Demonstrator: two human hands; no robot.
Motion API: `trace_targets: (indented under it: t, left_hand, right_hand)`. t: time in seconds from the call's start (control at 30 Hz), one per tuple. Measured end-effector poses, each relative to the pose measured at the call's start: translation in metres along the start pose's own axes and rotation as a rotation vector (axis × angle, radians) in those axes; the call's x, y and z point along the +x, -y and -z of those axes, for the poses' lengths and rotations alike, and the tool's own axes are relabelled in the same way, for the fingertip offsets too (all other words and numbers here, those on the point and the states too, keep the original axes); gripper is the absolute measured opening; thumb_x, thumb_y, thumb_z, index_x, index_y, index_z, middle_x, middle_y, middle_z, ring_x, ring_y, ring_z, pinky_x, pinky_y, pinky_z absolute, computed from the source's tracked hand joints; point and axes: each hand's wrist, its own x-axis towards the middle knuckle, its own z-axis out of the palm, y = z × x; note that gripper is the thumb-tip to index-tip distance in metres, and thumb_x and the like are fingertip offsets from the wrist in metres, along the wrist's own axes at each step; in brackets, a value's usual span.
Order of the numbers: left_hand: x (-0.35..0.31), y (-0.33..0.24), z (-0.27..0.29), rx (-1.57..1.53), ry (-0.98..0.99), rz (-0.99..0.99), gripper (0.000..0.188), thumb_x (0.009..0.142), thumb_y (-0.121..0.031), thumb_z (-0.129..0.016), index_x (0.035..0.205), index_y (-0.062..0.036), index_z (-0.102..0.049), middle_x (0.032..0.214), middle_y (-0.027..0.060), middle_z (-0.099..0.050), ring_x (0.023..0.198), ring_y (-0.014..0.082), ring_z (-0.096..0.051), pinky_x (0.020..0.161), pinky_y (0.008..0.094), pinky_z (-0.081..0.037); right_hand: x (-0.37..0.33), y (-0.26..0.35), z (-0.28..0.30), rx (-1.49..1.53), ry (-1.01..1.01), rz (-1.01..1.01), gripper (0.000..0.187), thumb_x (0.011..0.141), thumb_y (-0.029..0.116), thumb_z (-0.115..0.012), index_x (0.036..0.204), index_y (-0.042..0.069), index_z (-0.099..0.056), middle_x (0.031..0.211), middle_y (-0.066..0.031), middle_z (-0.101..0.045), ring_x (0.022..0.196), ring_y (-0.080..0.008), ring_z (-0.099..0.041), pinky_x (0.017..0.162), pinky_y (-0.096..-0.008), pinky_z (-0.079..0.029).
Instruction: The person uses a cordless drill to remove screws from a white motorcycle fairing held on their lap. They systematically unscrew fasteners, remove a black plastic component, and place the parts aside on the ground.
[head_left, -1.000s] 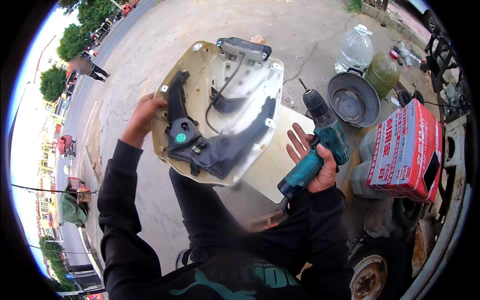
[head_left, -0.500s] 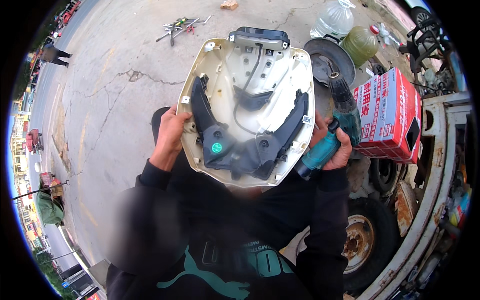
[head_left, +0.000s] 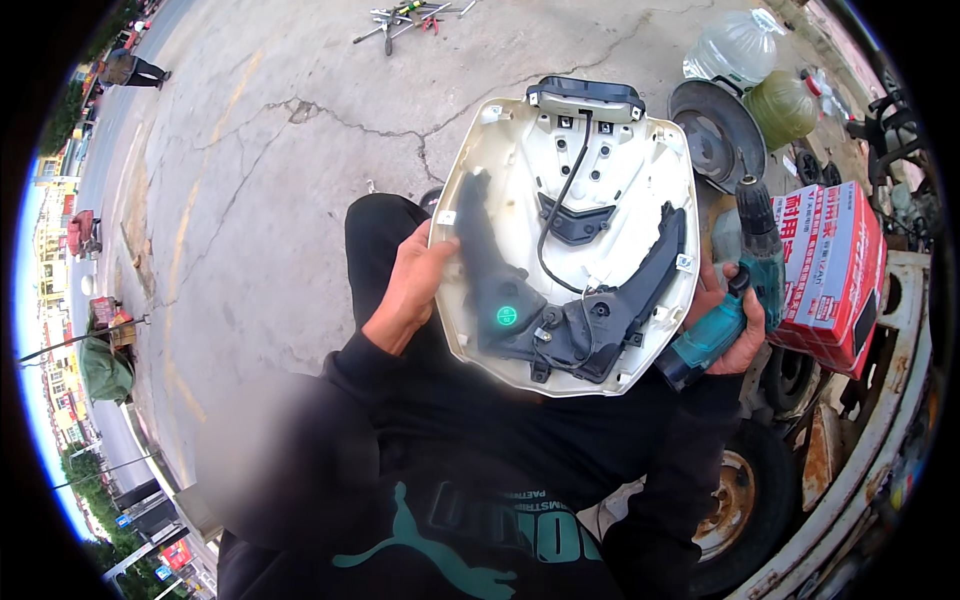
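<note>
A cream-white plastic vehicle panel (head_left: 625, 240) rests over my lap, its hollow inner side facing up. Fixed inside it is a V-shaped black lamp housing (head_left: 620, 325) with a small round green sticker. A black lamp unit (head_left: 585, 98) sits at the panel's far end, and a black cable (head_left: 567, 190) runs down from it past a small black bracket (head_left: 580, 218). My left hand (head_left: 412, 280) is closed on the panel's left rim. At the right rim, my right hand (head_left: 742, 340) is wrapped round a teal cordless drill (head_left: 708, 347), its chuck pointing away from me; some fingers are behind the panel edge.
Beyond the drill stands a red-and-white box (head_left: 830, 270). Farther back are a dark round pan (head_left: 715, 130), a clear jug (head_left: 730, 50) and a yellowish jug (head_left: 785, 108). Hand tools (head_left: 410, 20) lie on the cracked concrete. A rusty metal frame (head_left: 905, 310) and a wheel (head_left: 730, 500) flank my right.
My view has turned, so the panel, both hands and the drill appear farther right and slightly lower. My left knee shows more. Both holds are unchanged.
</note>
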Motion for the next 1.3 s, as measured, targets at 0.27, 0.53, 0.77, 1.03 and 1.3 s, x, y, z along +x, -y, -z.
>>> trace_targets:
  t: [0.27, 0.53, 0.77, 1.03, 1.3]
  left_hand:
    - [0.007, 0.013, 0.012, 0.051, 0.020, 0.085, 0.046, 0.102, 0.000, -0.052, 0.148, 0.0030, -0.052, 0.112, 0.0100, -0.070, 0.092, 0.0153, -0.068, 0.082, 0.0312, -0.057]
    - [0.019, 0.009, 0.017, 0.061, 0.124, 0.076, 0.053, 0.104, -0.008, -0.060, 0.154, 0.0021, -0.045, 0.132, 0.0095, -0.066, 0.116, 0.0160, -0.066, 0.103, 0.0322, -0.053]
    - [0.059, -0.019, 0.016, -0.029, 0.218, 0.148, 0.053, 0.102, -0.013, -0.067, 0.146, 0.0064, -0.046, 0.126, 0.0112, -0.067, 0.109, 0.0145, -0.067, 0.097, 0.0314, -0.056]
    - [0.095, -0.038, 0.002, 0.010, 0.318, 0.174, 0.062, 0.093, -0.001, -0.065, 0.151, 0.0031, -0.044, 0.131, 0.0137, -0.065, 0.114, 0.0172, -0.066, 0.097, 0.0323, -0.055]
    - [0.094, -0.028, 0.003, 0.040, 0.310, 0.041, 0.067, 0.090, 0.004, -0.066, 0.154, 0.0028, -0.044, 0.131, 0.0105, -0.066, 0.117, 0.0159, -0.063, 0.105, 0.0311, -0.050]
  right_hand:
    - [0.000, 0.000, 0.000, -0.213, -0.054, 0.006, 0.043, 0.097, 0.044, -0.060, 0.126, 0.011, -0.059, 0.167, -0.0358, -0.031, 0.159, -0.0482, -0.026, 0.128, -0.0626, -0.020]
    - [-0.048, 0.025, -0.079, -0.563, -0.269, -0.007, 0.068, 0.104, 0.041, -0.063, 0.153, -0.002, -0.044, 0.124, -0.0240, -0.068, 0.107, -0.0328, -0.072, 0.093, -0.0435, -0.060]
    - [0.006, -0.036, -0.171, -0.461, -0.502, -0.452, 0.047, 0.098, 0.023, -0.069, 0.135, -0.004, -0.057, 0.086, -0.0110, -0.067, 0.075, -0.0244, -0.068, 0.072, -0.0385, -0.059]
    - [0.106, -0.084, -0.138, -0.488, -0.629, -0.790, 0.031, 0.096, 0.024, -0.076, 0.116, 0.000, -0.070, 0.086, -0.0083, -0.068, 0.074, -0.0228, -0.070, 0.068, -0.0344, -0.058]
    - [0.094, -0.098, -0.131, -0.590, -0.538, -0.603, 0.051, 0.099, 0.031, -0.074, 0.136, 0.002, -0.056, 0.113, -0.0144, -0.067, 0.076, -0.0240, -0.068, 0.069, -0.0402, -0.060]
